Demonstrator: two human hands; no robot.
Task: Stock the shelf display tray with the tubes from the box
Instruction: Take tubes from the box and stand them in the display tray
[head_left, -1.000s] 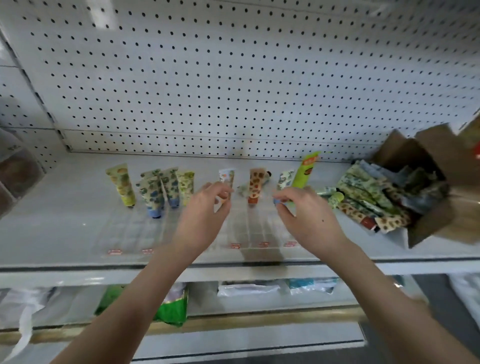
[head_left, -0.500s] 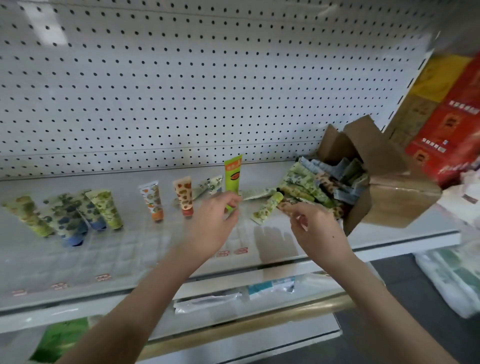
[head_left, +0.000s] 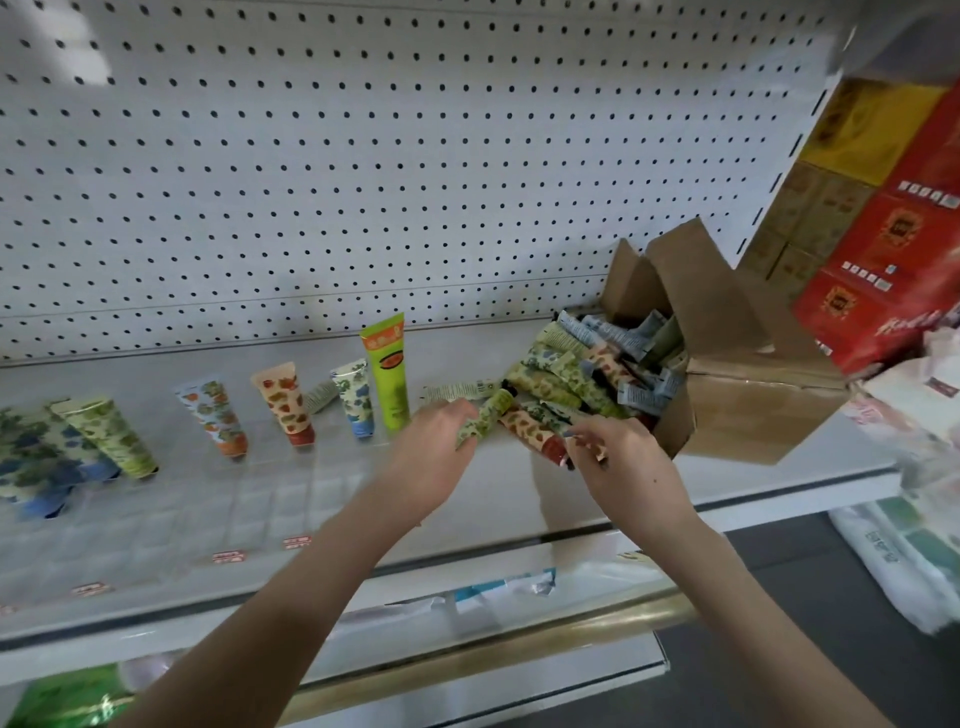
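Note:
A brown cardboard box (head_left: 748, 415) lies tipped on the shelf at the right, with several patterned tubes (head_left: 576, 364) spilling from its mouth. My left hand (head_left: 434, 457) closes on a green leaf-patterned tube (head_left: 485, 415) at the pile's near edge. My right hand (head_left: 618, 462) pinches the cap end of an orange-patterned tube (head_left: 530, 428) lying beside it. A clear gridded display tray (head_left: 182, 509) covers the shelf to the left. Several tubes stand cap-down along its back, among them a tall bright green tube (head_left: 387, 364).
White pegboard (head_left: 363, 156) backs the shelf. Red and yellow cartons (head_left: 883, 208) are stacked at the right beyond the box. Bagged goods (head_left: 909, 551) lie lower right. A lower shelf holds packets (head_left: 498, 587) and a green pack (head_left: 67, 696).
The view has swung right, towards the box. Both hands have moved from the tray to the spilled pile, and each has taken hold of a tube.

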